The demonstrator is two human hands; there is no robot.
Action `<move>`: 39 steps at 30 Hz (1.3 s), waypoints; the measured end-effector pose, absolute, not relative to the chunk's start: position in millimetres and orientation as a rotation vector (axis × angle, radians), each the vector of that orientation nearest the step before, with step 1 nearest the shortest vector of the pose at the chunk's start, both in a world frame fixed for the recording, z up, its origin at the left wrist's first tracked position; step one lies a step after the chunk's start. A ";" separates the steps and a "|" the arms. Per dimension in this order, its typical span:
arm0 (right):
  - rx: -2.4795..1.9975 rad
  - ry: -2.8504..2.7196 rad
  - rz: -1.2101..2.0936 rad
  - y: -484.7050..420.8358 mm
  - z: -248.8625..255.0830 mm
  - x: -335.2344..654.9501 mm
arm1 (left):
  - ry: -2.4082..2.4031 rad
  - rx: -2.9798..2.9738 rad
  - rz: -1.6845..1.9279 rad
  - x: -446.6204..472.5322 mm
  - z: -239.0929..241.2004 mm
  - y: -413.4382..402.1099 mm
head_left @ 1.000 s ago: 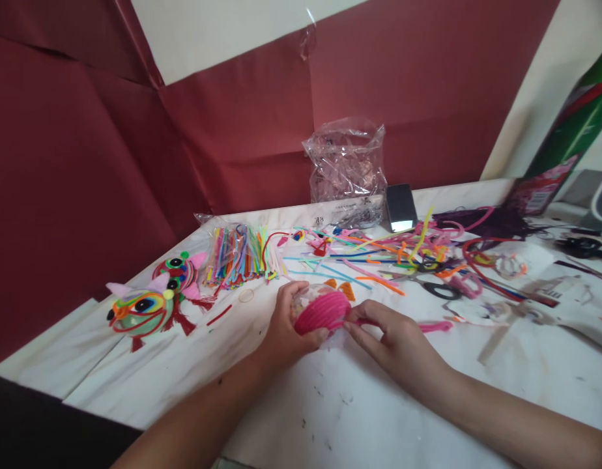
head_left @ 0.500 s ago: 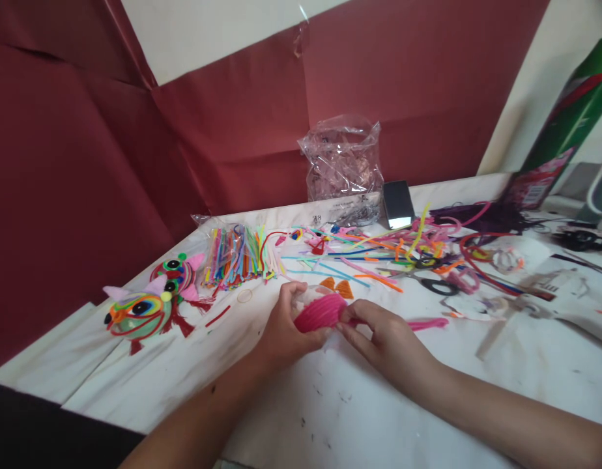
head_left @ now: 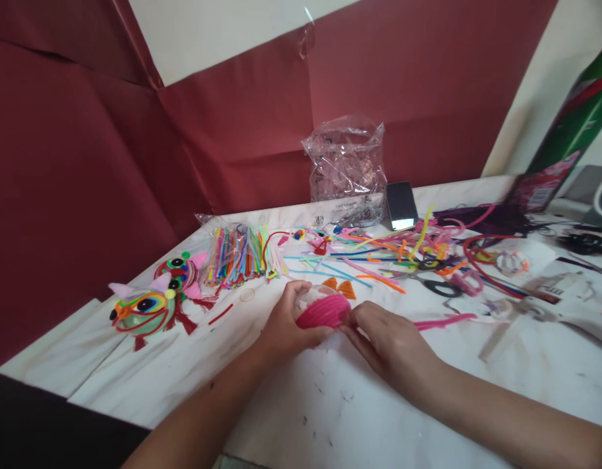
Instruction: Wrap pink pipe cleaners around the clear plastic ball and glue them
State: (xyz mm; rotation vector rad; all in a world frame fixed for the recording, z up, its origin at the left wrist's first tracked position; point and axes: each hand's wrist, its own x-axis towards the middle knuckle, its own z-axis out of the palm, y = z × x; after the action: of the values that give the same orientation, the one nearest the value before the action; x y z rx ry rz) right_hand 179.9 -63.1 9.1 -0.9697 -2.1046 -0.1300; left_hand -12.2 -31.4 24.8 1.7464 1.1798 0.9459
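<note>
Print on the plastic bag (head_left: 347,210) and green box (head_left: 572,133) is unreadable.

Ball (head_left: 323,311): clear shell showing on top, the rest wound in tight hot-pink pipe-cleaner rows. Lies sideways, front-right of the pack of coloured pipe cleaners (head_left: 237,254), near it. Loose pink tail (head_left: 442,320) trails further right, flat.

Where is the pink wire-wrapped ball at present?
Head view, centre: the pink wire-wrapped ball is held between left hand and right hand, over the white table.
</note>
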 end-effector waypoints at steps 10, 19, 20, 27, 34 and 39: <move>-1.064 -2.074 0.074 -62.9 12.3 176.9 | 1.115 1.809 0.996 -10.0 21.4 -31.8; -0.914 -2.079 0.051 -53.8 14.9 189.8 | 1.141 1.714 1.048 -9.9 25.4 -30.7; -0.876 -2.071 0.005 -53.1 17.6 192.4 | 1.138 1.651 1.096 -10.3 23.8 -28.4; -0.838 -1.901 -0.306 -51.4 28.6 204.0 | 0.901 1.015 1.272 -8.4 22.7 -20.4; -0.847 -1.981 -0.072 -45.7 12.9 198.6 | 0.737 0.858 1.315 -8.5 20.9 -18.5; -0.862 -2.025 -0.016 -47.8 3.8 196.8 | 0.809 0.792 1.351 -7.4 13.4 -13.3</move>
State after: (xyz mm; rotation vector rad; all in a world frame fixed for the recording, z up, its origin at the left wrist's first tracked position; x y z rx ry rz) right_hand 196.8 -47.8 3.8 -0.8620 -2.0248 -0.0158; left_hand -7.4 -13.3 13.4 0.7922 0.8090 1.3509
